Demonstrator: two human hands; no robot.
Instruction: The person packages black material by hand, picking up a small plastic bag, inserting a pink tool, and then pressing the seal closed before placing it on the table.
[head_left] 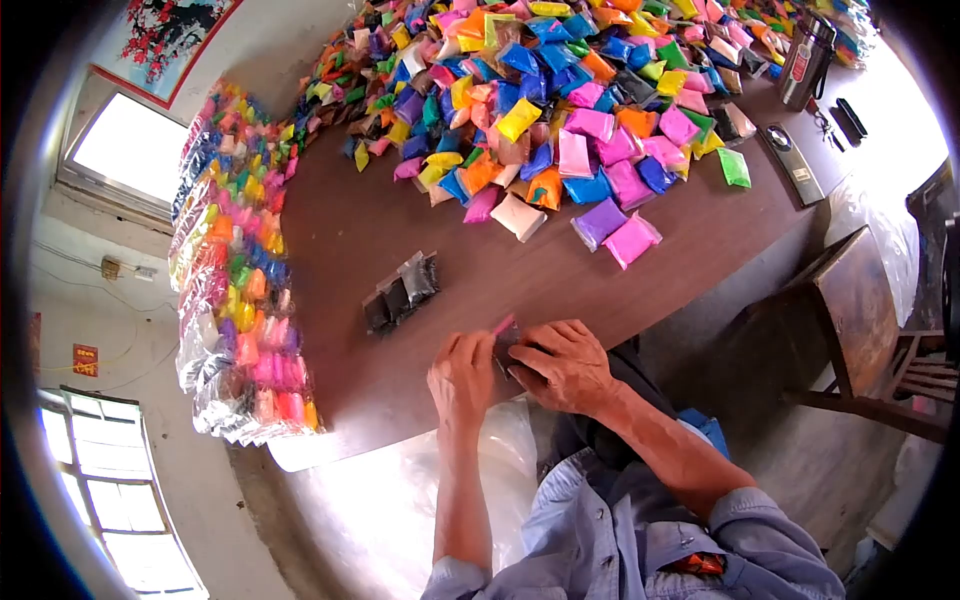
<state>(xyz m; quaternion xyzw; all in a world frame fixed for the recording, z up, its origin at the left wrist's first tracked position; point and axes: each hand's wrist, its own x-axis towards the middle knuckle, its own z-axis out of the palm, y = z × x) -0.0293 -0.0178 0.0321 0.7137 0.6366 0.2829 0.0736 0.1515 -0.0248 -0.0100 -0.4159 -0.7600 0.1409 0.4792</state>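
Note:
Near the table's front edge, my left hand (462, 375) and my right hand (562, 366) face each other with a small dark packet (506, 345) between them. The packet has a pink bit at its top. Fingers of both hands are closed on it, partly hiding it. To the left and farther in, a few black packets (401, 291) lie side by side on the brown table (340, 235). Beyond the hands, a pink packet (632, 240) and a purple packet (599, 223) lie at the near edge of a large pile of colourful packets (575, 130).
Stacked rows of bagged colourful packets (250, 300) line the table's left side. At the back right are a steel flask (807, 62), a long flat box (790, 163) and keys (828, 128). A wooden chair (855, 315) stands on the right.

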